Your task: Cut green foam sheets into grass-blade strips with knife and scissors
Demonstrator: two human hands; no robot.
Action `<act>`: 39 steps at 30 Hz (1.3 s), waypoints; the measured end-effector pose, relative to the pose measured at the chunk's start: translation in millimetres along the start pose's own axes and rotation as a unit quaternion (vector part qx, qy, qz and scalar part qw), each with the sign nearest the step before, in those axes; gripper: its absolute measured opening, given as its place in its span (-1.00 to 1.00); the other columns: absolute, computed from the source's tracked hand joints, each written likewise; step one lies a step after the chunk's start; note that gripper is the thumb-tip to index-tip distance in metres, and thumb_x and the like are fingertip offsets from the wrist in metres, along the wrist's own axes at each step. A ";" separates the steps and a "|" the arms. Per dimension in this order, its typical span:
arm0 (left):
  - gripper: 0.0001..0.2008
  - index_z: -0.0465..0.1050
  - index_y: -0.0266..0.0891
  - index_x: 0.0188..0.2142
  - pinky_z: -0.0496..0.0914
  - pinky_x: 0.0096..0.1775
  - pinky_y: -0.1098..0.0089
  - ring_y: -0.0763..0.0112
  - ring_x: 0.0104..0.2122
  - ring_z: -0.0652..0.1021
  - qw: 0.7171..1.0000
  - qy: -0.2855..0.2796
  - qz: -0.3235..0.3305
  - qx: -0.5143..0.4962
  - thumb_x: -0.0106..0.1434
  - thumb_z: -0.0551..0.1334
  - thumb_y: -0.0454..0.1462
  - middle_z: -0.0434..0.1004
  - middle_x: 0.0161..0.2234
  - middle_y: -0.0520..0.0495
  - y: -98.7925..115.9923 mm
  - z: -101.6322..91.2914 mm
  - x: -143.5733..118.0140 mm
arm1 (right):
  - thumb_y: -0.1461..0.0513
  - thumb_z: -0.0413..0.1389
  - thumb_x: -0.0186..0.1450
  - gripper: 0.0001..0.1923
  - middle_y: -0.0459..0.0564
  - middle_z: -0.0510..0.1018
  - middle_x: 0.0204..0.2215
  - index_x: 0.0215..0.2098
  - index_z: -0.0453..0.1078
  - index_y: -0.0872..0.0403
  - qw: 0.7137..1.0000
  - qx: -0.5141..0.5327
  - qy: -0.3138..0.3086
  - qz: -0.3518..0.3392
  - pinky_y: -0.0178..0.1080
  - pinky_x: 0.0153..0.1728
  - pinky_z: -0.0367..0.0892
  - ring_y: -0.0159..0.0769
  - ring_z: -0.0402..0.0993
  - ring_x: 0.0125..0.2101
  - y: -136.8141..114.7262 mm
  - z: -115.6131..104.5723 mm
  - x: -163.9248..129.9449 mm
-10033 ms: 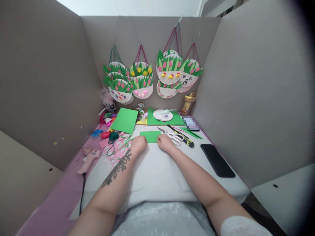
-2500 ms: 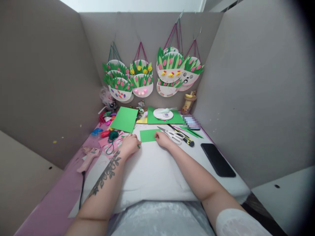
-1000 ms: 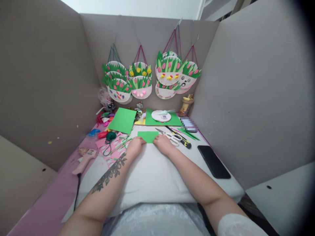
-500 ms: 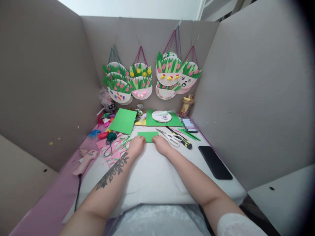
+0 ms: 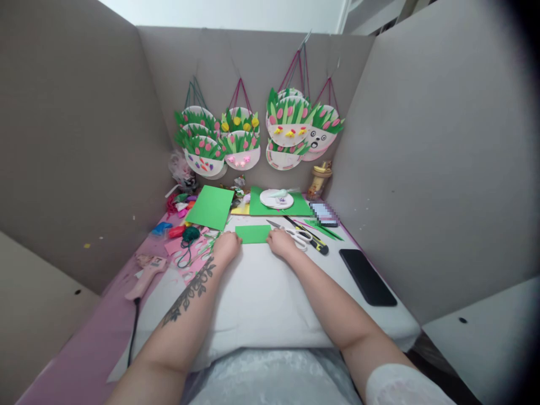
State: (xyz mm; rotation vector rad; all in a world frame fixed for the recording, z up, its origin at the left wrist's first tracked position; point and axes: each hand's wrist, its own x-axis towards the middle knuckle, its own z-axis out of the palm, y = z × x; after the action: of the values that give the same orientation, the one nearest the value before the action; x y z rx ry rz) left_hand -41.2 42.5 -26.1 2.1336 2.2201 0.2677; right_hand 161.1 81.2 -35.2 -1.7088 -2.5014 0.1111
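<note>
Green paper [image 5: 252, 234], a small rectangle, lies flat on the white pad [image 5: 261, 292] on the desk, pinned at both short ends. Half a second ago the two hands sat closer together over its near edge; now the left hand [image 5: 226, 247] presses the left corner and the right hand [image 5: 282, 244] the right, fingers curled down, as if smoothing it. Scissors [image 5: 295, 234] lie touching-close to the right; pink scraps [image 5: 192, 253] crowd the left. Bare pad lies open nearer the body.
</note>
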 end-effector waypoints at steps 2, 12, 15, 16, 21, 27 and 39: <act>-0.66 0.52 -0.33 -0.23 0.36 -0.18 0.35 0.20 -0.19 0.54 1.000 0.001 -0.012 0.004 0.27 0.05 -0.17 0.54 -0.19 -0.30 -1.0 -0.1 -0.6 | 0.18 -0.08 0.34 -0.67 0.20 0.49 -0.12 -0.13 0.45 0.15 1.000 -0.002 -0.001 0.007 -0.19 -0.12 0.22 -0.10 0.35 -0.08 1.0 -0.3 -0.6; -0.61 0.51 -0.36 -0.20 0.35 -0.20 0.37 0.18 -0.17 0.54 0.999 -0.009 -0.048 0.012 0.26 0.07 -0.09 0.55 -0.20 -0.33 -1.2 -0.6 0.7 | 0.21 -0.07 0.32 -0.71 0.19 0.47 -0.11 -0.12 0.42 0.15 0.999 0.004 0.004 0.035 -0.21 -0.15 0.22 -0.11 0.35 -0.08 -1.3 -2.7 -2.1; -0.64 0.50 -0.35 -0.21 0.35 -0.20 0.36 0.18 -0.17 0.53 0.999 -0.005 -0.048 0.010 0.25 0.08 -0.11 0.54 -0.19 -0.32 -0.8 -1.4 -0.4 | 0.23 -0.05 0.32 -0.75 0.16 0.46 -0.11 -0.12 0.38 0.12 0.999 0.013 -0.001 0.039 -0.21 -0.15 0.21 -0.13 0.33 -0.07 -1.0 -4.6 -3.5; -0.66 0.49 -0.34 -0.21 0.34 -0.20 0.36 0.19 -0.17 0.53 0.999 -0.001 -0.045 0.007 0.25 0.09 -0.12 0.54 -0.19 -0.30 -1.1 -1.7 -1.1 | 0.24 -0.04 0.31 -0.77 0.14 0.46 -0.12 -0.12 0.38 0.10 0.999 0.019 -0.002 0.037 -0.22 -0.15 0.20 -0.14 0.33 -0.08 -0.3 -4.8 -3.9; -0.77 0.46 -0.23 -0.16 0.32 -0.16 0.38 0.29 -0.19 0.49 0.999 0.038 0.015 -0.034 0.23 0.13 -0.25 0.50 -0.19 -0.16 -5.8 -1.6 -3.4 | 0.33 -0.04 0.28 -0.73 0.05 0.45 -0.16 -0.11 0.38 0.04 0.998 0.056 0.023 0.000 -0.24 -0.14 0.17 -0.19 0.30 -0.10 5.0 0.0 -4.4; -0.65 0.52 -0.07 -0.10 0.26 -0.07 0.39 0.34 -0.13 0.45 0.989 0.038 0.126 -0.060 0.27 0.02 -0.37 0.48 -0.18 -0.06 -8.6 3.1 -0.6 | 0.38 -0.06 0.31 -0.52 0.01 0.35 0.03 0.10 0.33 -0.20 0.983 0.038 -0.001 -0.182 -0.16 0.01 0.08 -0.21 0.20 0.03 6.8 0.7 -3.0; -0.73 0.55 -0.05 -0.16 0.19 -0.03 0.31 0.23 -0.06 0.36 0.989 -0.012 0.148 -0.019 0.29 0.10 -0.16 0.44 -0.13 -0.11 2.6 -12.4 -16.3 | 0.26 -0.07 0.34 -0.59 0.13 0.24 0.21 0.11 0.35 -0.11 0.990 -0.074 -0.052 -0.111 0.19 0.09 -0.08 0.11 -0.01 0.21 -17.4 -22.9 -26.9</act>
State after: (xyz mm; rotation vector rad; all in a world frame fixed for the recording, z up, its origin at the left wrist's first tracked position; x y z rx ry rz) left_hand -39.9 25.2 -14.8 2.4264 1.8642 0.2916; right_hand 157.8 49.8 -11.8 -1.4942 -2.8229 -0.0043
